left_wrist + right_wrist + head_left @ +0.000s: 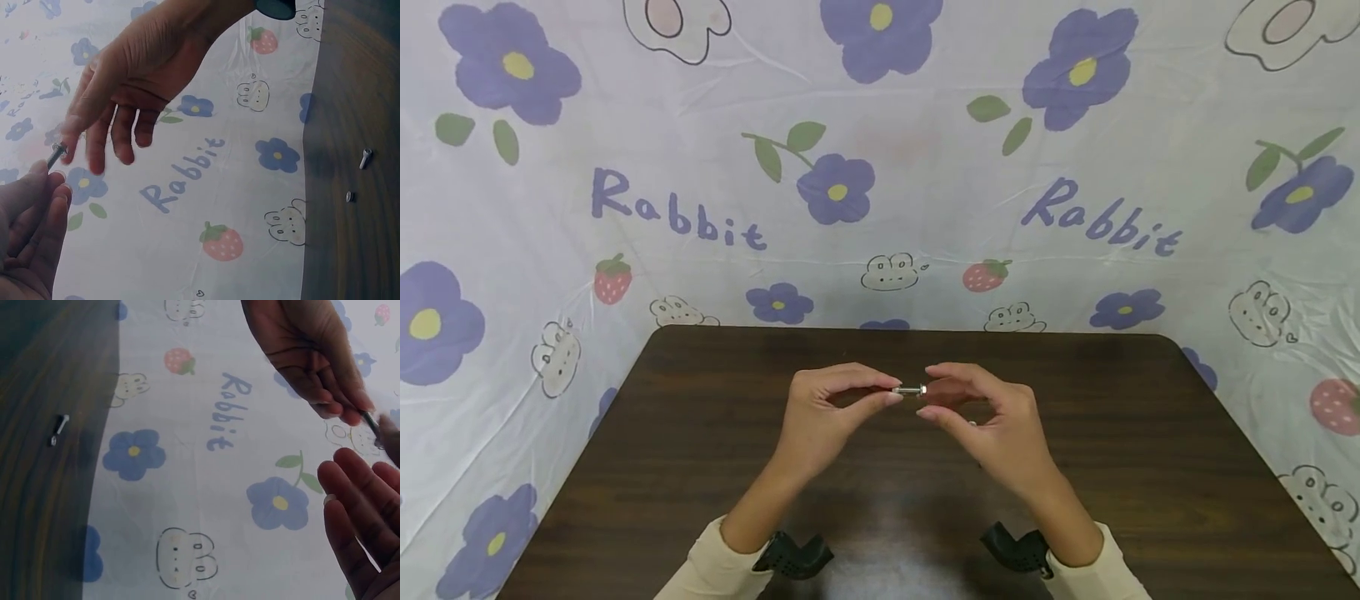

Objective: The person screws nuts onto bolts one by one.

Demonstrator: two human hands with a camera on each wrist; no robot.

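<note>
Nearest, both forearms point(757, 507) are being held over the tabletop point(700, 450). Just past them, a metal bolt point(909, 390) is being pinched between thumb and fingertips of the left hand point(822, 421), while nothing is plainly being gripped by the right hand point(1006, 427): its thumb and index finger are being held apart, curved about the bolt's right end. For such fine handling, the left pinch seems best being kept firm and level, with enough shaft being left exposed, and the wider end piece point(922, 389) being taken squarely by the right fingertips, so that no tilt is being forced on the threads. Whether that piece is a nut or the bolt's own head cannot be told.

The bolt is being held above the tabletop, running roughly left to right between the hands, its left end being covered by the left fingertips and its right end being placed just beside the right ones. In the left wrist view, a second bolt point(366, 158) and a small nut point(350, 197), near each other, are being borne by the tabletop. Farthest, a flowered cloth point(917, 192) is being displayed past the far edge.
</note>
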